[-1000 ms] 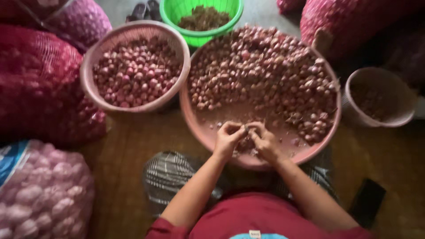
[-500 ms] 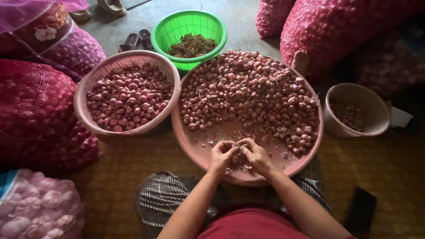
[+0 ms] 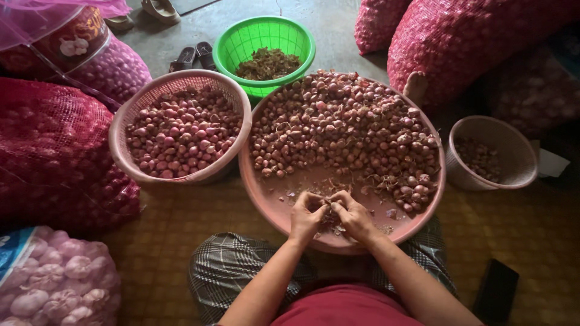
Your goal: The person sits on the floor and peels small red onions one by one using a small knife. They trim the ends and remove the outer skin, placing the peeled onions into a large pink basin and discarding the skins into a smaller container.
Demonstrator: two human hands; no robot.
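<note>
A wide pink basin [image 3: 272, 202] sits in front of my knees, heaped with small red shallots [image 3: 350, 130] over its far half. Over the bare near part, my left hand [image 3: 307, 214] and my right hand [image 3: 353, 217] meet, fingers pinched together on one small shallot [image 3: 330, 205] between them. Loose skins and roots [image 3: 338, 228] lie under my hands. The shallot itself is mostly hidden by my fingers.
A pink mesh basket [image 3: 121, 130] of cleaner shallots stands left of the basin. A green basket [image 3: 232, 45] of trimmings is behind, a small pink bucket [image 3: 513, 151] at right. Red mesh sacks [image 3: 54, 145] surround the spot, a garlic sack [image 3: 54, 281] lies lower left, a dark phone [image 3: 496, 290] lower right.
The view has tilted, so the basin and baskets sit lower in frame. My hands stay together over the near part of the basin, working the same small shallot.
</note>
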